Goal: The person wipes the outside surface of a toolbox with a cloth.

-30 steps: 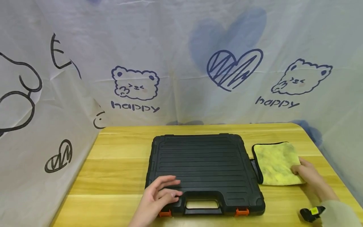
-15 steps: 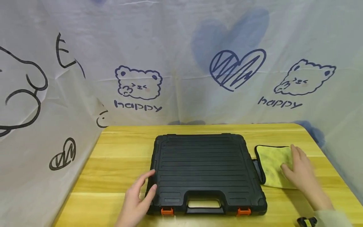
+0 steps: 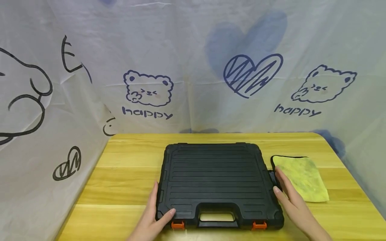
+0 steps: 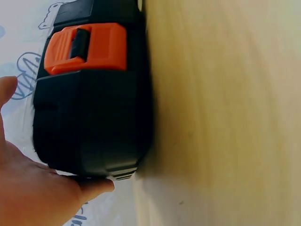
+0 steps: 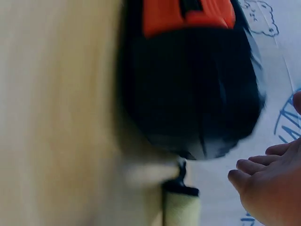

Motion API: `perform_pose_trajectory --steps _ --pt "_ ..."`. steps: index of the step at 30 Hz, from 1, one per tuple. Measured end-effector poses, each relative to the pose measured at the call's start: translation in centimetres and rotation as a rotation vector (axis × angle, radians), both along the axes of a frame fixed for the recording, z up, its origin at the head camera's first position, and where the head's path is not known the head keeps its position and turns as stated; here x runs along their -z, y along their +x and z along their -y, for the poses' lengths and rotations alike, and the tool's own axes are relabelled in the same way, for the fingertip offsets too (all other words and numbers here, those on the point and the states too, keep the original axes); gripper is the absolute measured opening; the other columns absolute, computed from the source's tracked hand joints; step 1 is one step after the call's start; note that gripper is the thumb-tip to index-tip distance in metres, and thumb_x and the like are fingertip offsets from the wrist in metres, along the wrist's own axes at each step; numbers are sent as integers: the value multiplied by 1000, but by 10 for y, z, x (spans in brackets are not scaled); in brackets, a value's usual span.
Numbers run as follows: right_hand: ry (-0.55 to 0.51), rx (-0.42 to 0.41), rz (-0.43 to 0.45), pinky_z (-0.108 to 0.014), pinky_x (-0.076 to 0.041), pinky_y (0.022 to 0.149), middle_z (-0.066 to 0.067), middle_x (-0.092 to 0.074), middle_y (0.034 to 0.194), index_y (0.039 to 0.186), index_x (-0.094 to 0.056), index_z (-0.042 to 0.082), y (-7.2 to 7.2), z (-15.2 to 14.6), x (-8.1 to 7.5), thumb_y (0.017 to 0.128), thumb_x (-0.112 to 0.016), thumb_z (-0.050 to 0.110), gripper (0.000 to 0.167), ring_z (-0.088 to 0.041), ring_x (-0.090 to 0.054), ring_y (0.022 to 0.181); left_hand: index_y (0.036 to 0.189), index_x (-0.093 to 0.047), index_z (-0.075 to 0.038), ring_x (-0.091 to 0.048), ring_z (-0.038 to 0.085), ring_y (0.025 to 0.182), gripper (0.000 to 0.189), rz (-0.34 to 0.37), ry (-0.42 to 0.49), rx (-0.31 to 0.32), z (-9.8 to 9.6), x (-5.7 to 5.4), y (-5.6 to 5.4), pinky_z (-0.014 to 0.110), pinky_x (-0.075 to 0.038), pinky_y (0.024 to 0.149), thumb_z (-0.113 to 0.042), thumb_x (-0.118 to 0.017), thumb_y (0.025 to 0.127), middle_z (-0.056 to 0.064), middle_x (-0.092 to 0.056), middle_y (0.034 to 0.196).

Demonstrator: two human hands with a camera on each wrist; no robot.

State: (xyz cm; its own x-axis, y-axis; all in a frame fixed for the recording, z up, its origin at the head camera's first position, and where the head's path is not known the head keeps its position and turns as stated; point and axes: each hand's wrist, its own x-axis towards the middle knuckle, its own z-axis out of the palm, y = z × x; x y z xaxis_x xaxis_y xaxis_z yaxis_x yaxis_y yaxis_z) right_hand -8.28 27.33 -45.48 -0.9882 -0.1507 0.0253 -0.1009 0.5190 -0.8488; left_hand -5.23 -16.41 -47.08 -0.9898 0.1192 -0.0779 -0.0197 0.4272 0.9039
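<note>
A black plastic carrying case (image 3: 215,174) with orange latches (image 3: 178,225) lies flat on the table, its handle facing me. My left hand (image 3: 152,214) is at the case's left front corner, fingers along the side and thumb over the lid's edge. In the left wrist view its fingers (image 4: 99,189) are straight against the case's end and the thumb stands off the lid. My right hand (image 3: 291,197) is by the case's right side, fingers extended. A gap shows between that hand (image 5: 270,181) and the case in the right wrist view.
A folded yellow cloth (image 3: 304,180) with black edging lies right of the case, partly behind my right hand. The wooden table (image 3: 126,167) is bounded by white printed fabric (image 3: 193,83) at the back and sides.
My right hand has let go of the yellow cloth and moved left to the case's right side. My left hand has moved from above the case's front to its left side.
</note>
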Motion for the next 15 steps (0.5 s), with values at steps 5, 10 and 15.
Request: perform_pose_trajectory --steps 5,10,15 --pt "-54 -2 107 -37 -26 117 -13 -3 166 160 -3 30 7 17 7 107 -44 35 67 -42 -6 148 160 6 -16 0 42 148 108 -8 -9 -7 -2 7 1 70 -10 110 -44 -71 91 18 4 164" --pt "6 28 22 -71 -16 108 -15 1 165 160 -3 28 11 26 15 106 -50 32 72 -46 0 148 160 6 -10 3 42 148 112 -11 -30 -3 -3 10 0 70 -11 111 -45 -73 89 19 6 164" --pt "97 72 -21 -71 -18 107 -11 3 166 159 0 30 10 32 20 105 -50 38 74 -43 -2 149 159 7 -7 3 40 149 114 5 -42 0 -5 10 0 68 -12 112 -47 -73 88 18 8 164"
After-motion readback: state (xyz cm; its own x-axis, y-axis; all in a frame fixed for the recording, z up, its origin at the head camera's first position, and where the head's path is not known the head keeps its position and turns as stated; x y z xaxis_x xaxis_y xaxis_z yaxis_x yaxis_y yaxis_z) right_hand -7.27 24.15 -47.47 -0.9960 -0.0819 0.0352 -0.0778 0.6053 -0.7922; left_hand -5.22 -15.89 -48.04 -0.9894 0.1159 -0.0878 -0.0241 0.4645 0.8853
